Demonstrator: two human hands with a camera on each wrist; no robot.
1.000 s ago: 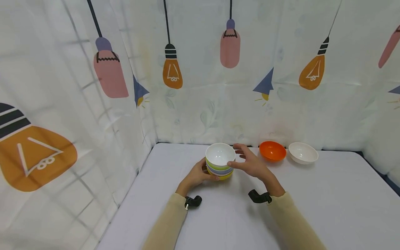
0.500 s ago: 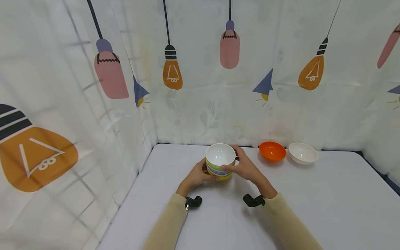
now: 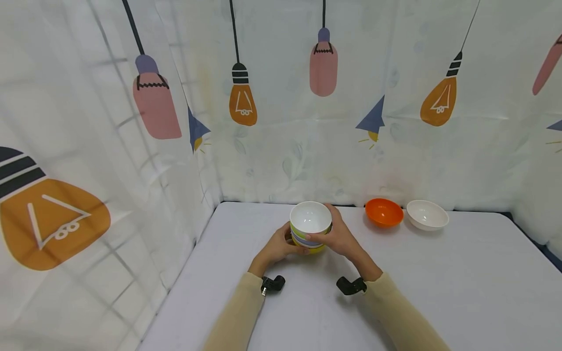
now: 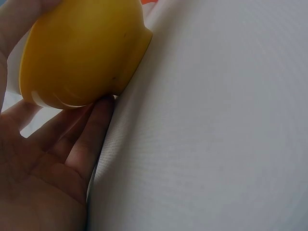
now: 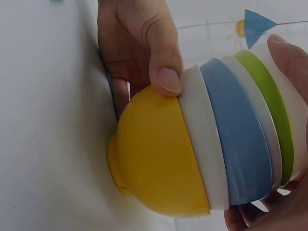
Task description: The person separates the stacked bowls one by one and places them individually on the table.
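Observation:
A stack of several nested bowls stands upright near the back of the table, a white bowl [image 3: 311, 217] on top. Below it in the right wrist view come a lime-green band [image 5: 272, 103], a blue bowl [image 5: 236, 134], a white one [image 5: 204, 137] and the yellow bowl [image 5: 156, 154] at the bottom. My left hand [image 3: 277, 247] holds the yellow bowl, thumb close to its rim and fingers round its far side. From the right, my right hand [image 3: 343, 237] grips the upper bowls between thumb and fingers. The yellow bowl's foot is right at the tablecloth in the left wrist view.
An orange bowl [image 3: 384, 212] and a shallow white bowl [image 3: 427, 215] stand side by side at the back, right of the stack. A patterned curtain [image 3: 281, 146] hangs behind the table [image 3: 465, 282] and along its left side. Each wrist wears a black camera mount.
My right hand has moved left from just beside the stack and closed its thumb and fingers round the upper bowls. The left hand and the stack stay in place.

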